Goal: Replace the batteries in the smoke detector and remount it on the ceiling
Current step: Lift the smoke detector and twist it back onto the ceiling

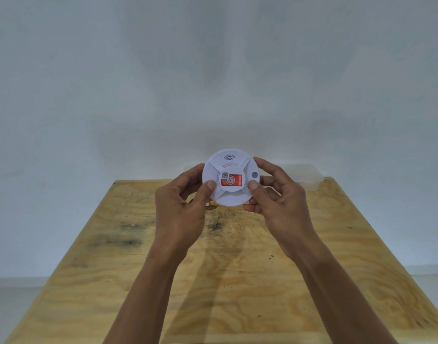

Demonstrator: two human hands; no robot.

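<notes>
A round white smoke detector [234, 165] with a red sticker and a small QR label on its face is held up above the wooden table [238, 269]. My left hand [180, 209] grips its left rim, thumb on the face. My right hand [280, 202] grips the right rim, thumb near the sticker. A small round button shows at the detector's right side. No batteries are visible.
A clear plastic box [310, 177] stands at the table's far right edge, partly behind my right hand. A pale wall rises behind the table. Dark stains mark the tabletop's middle and left.
</notes>
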